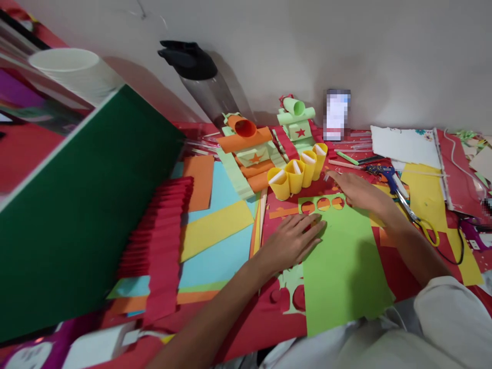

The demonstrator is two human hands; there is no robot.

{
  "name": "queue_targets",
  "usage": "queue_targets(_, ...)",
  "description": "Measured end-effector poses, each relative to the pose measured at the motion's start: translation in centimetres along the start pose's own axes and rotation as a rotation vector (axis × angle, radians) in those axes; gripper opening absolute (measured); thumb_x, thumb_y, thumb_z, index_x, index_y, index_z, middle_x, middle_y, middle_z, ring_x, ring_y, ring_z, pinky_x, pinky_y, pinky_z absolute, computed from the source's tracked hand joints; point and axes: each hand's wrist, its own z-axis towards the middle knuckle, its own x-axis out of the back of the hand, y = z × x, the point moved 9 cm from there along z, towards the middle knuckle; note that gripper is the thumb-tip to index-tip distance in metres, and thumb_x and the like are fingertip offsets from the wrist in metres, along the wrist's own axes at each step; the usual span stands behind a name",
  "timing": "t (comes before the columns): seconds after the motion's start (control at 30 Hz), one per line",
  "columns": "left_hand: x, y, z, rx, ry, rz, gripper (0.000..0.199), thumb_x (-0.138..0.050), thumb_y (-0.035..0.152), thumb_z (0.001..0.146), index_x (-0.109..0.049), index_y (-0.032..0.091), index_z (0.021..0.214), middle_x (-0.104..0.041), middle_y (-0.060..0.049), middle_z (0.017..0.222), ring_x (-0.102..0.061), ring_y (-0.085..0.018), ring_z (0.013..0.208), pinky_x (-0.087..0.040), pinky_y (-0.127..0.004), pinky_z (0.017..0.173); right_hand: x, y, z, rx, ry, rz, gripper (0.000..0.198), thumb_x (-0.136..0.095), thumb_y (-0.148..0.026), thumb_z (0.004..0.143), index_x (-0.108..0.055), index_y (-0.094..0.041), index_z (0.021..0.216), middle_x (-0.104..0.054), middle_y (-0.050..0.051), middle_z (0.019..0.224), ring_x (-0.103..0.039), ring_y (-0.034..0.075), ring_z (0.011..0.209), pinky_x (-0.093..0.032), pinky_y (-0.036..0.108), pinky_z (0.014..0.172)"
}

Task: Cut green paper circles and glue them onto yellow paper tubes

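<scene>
A sheet of light green paper (pixel 346 266) lies before me, with a row of round holes cut along its far edge. My left hand (pixel 294 238) rests flat on its left edge, fingers stretched out and holding nothing. Beyond the sheet's far right corner is my right hand (pixel 357 192), its fingertips drawn together at a small whitish piece too small to name. Just past them stands a row of several yellow paper tubes (pixel 295 177) with white paper inside. Two rolled-paper models, one orange and green (pixel 251 154), one pale green with a red star (pixel 299 130), stand behind.
Scissors (pixel 426 230) and a blue glue gun (pixel 392 179) lie to the right. A phone (pixel 337 115) leans on the wall near a bottle (pixel 209 82). Coloured paper (pixel 219 230) and red crepe paper (pixel 163 251) lie left, beside a large green board (pixel 84 205).
</scene>
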Motion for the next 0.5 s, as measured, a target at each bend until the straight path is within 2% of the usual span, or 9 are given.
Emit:
queue_targets(0.1,-0.6,0.3,0.1,0.003,-0.055,0.065,0.044,-0.051,0.042,0.108,-0.061,0.018,0.144,-0.065,-0.015,0.145,-0.063,-0.031,0.120,-0.051,-0.046,0.102,1.6,0.4,-1.1,0.029,0.109,0.191,0.086,-0.043,-0.001,0.091,-0.030,-0.039,0.168,-0.057,0.010,0.155,-0.056,0.033,0.139,-0.049,0.053,0.110)
queue_targets(0.2,-0.8,0.3,0.0,-0.005,-0.079,0.073,0.042,-0.051,0.043,0.108,-0.065,0.018,0.139,-0.067,-0.013,0.141,-0.063,-0.030,0.116,-0.050,-0.045,0.100,3.4,0.3,-1.9,0.076,0.235,0.411,0.066,-0.047,-0.012,0.100,-0.045,-0.038,0.161,-0.057,0.006,0.157,-0.056,0.030,0.141,-0.046,0.053,0.116)
queue_targets(0.27,-0.7,0.3,0.0,-0.005,-0.083,0.057,0.042,-0.051,0.042,0.107,-0.065,0.018,0.138,-0.067,-0.013,0.140,-0.063,-0.030,0.117,-0.050,-0.044,0.101,3.5,0.7,-2.5,0.046,0.285,0.611,0.055,-0.057,-0.024,0.102,-0.054,-0.037,0.155,-0.059,0.006,0.155,-0.062,0.028,0.135,-0.050,0.052,0.114)
queue_targets(0.4,-0.5,0.2,0.0,-0.006,-0.067,0.037,0.040,-0.053,0.041,0.107,-0.065,0.019,0.139,-0.067,-0.014,0.140,-0.063,-0.029,0.118,-0.049,-0.044,0.101,0.2,1.7,-3.2,-0.076,0.254,1.109,0.045,-0.077,-0.038,0.092,-0.071,-0.031,0.136,-0.076,0.009,0.126,-0.076,0.025,0.107,-0.063,0.047,0.098)
queue_targets(0.5,-0.4,0.2,0.0,-0.016,-0.063,0.044,0.036,-0.052,0.038,0.108,-0.066,0.019,0.135,-0.068,-0.013,0.138,-0.064,-0.028,0.118,-0.050,-0.042,0.100,-2.1,2.3,-3.4,-0.130,0.278,1.305,0.038,-0.084,-0.041,0.086,-0.079,-0.025,0.120,-0.079,0.008,0.108,-0.078,0.025,0.101,-0.064,0.046,0.098)
